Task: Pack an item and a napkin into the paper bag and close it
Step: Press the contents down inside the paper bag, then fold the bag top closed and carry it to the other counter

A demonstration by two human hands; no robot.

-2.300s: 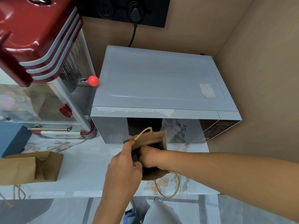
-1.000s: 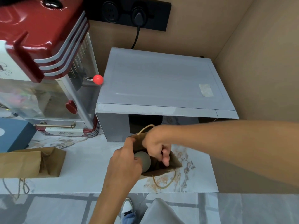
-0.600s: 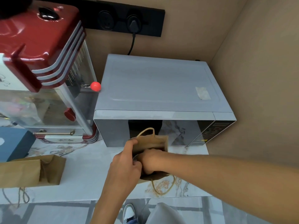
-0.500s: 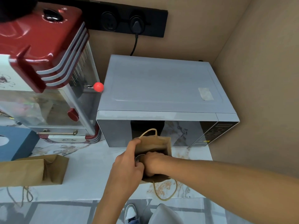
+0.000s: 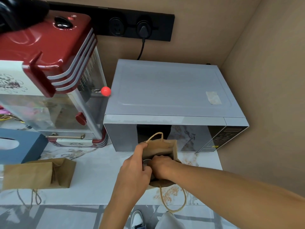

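A brown paper bag point(image 5: 162, 147) with twine handles stands open on the marble counter, just in front of the microwave. My left hand point(image 5: 137, 169) pinches the bag's left rim and holds the mouth apart. My right hand point(image 5: 160, 166) reaches into the mouth from the right, fingers curled down and hidden inside. A sliver of a grey round item point(image 5: 146, 162) shows between the two hands, under my right fingers. No napkin is visible.
A silver microwave point(image 5: 171, 96) stands right behind the bag, and a red popcorn machine point(image 5: 49, 71) is at the left. A blue tissue box point(image 5: 18, 146) and a second paper bag point(image 5: 38, 173) lying flat are at the left. A wall closes the right side.
One second ago my right hand was raised above the bag mouth with the grey item showing. It has since gone down into the bag. My left hand has kept its hold on the rim.
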